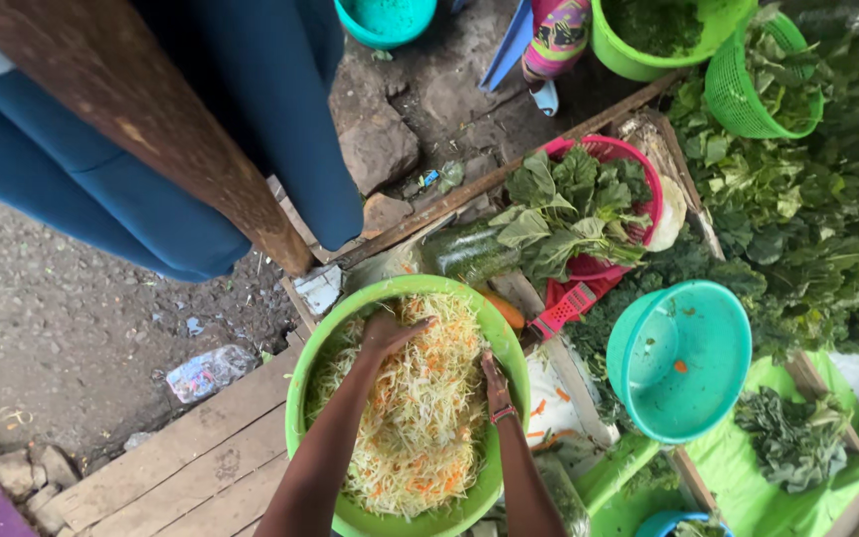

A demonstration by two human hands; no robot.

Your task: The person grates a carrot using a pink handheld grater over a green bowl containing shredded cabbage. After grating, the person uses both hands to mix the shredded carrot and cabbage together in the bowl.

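Left hand [390, 333]: fingers spread apart, pressed flat into the shredded pale cabbage and orange carrot mix [420, 408]; right hand [495, 386]: fingers held together, dug edge-on into the same mix near the right wall. The mix fills a round lime-green plastic basin [300, 398] sitting on a weathered plank worktop [191, 467]. Just right of the basin sits an empty teal plastic bowl [683, 363] with carrot scraps inside, and behind it a red plastic basket [589, 268] of leafy greens [569, 209].
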